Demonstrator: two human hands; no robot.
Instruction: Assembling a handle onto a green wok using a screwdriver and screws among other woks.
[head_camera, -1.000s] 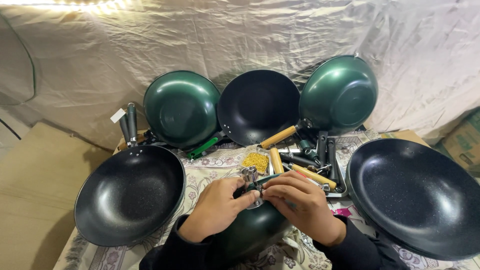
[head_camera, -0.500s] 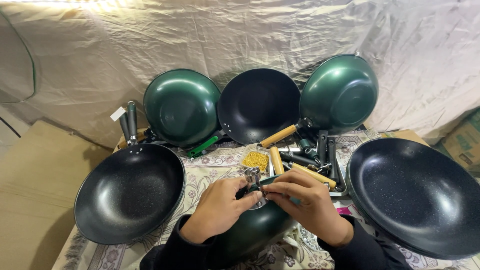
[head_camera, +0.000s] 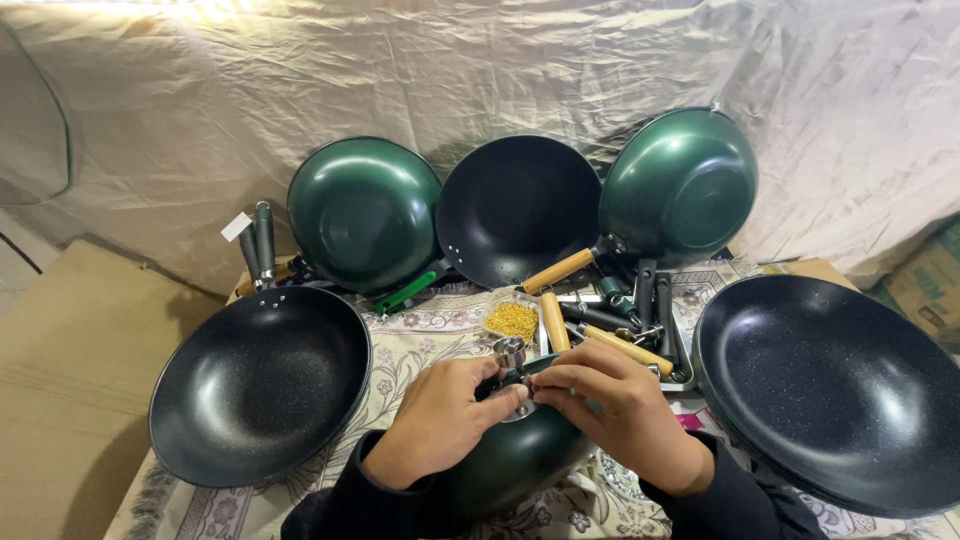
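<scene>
A dark green wok (head_camera: 510, 465) rests upside down in front of me. My left hand (head_camera: 440, 420) and my right hand (head_camera: 615, 405) meet at its rim. Both pinch a small silver metal bracket (head_camera: 511, 353) that sticks up from the rim. The fingertips hide where the bracket joins the wok. Just beyond the hands is a small clear tray of yellow screws (head_camera: 513, 320). Beside it lie loose wooden handles (head_camera: 555, 322) and dark handles (head_camera: 640, 300).
A black wok (head_camera: 260, 385) lies at left and a large black wok (head_camera: 835, 385) at right. Against the cloth backdrop lean two green woks (head_camera: 365, 212) (head_camera: 680, 185) and a black one (head_camera: 518, 208). A cardboard box (head_camera: 925, 285) stands far right.
My hands have shifted slightly on the bracket, and the silver bracket now stands a little more upright above the wok's rim. Everything else has stayed put.
</scene>
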